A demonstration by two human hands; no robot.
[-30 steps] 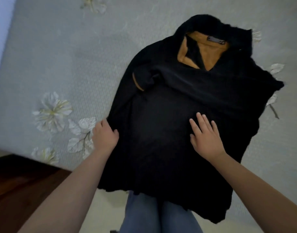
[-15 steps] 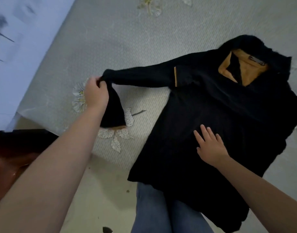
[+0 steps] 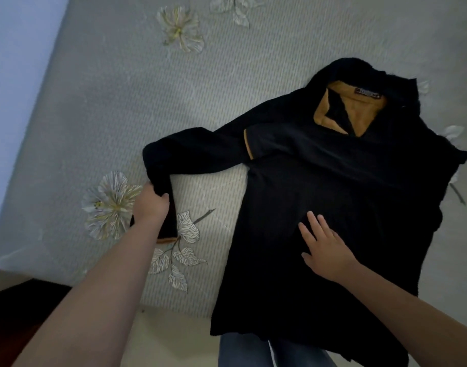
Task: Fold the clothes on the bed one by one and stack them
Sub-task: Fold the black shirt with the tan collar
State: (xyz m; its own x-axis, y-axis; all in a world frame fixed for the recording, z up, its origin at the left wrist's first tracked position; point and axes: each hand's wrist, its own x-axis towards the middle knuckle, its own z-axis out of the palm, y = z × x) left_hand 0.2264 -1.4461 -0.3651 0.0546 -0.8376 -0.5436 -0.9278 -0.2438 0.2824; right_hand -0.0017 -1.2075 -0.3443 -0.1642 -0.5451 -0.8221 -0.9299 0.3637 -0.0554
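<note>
A black sweater (image 3: 333, 181) with a tan inner lining at the collar lies face up on the bed, its hem hanging over the near edge. Its left sleeve (image 3: 200, 152) stretches out to the left and bends down at the elbow, the tan-edged cuff hanging by my wrist. My left hand (image 3: 151, 205) grips that sleeve near the bend. My right hand (image 3: 325, 247) lies flat on the sweater's body with fingers straight, pressing it down.
The bed (image 3: 121, 102) has a pale grey-green cover printed with white flowers and leaves. Its left edge meets a pale wall (image 3: 12, 75). Dark wooden floor (image 3: 15, 308) shows at the lower left. Jeans-clad legs (image 3: 253, 350) stand against the bed's near edge.
My left hand took hold of the left sleeve and pulled it out from the body to the left. The sleeve has since bent more and come slightly back. The right hand stayed flat on the sweater.
</note>
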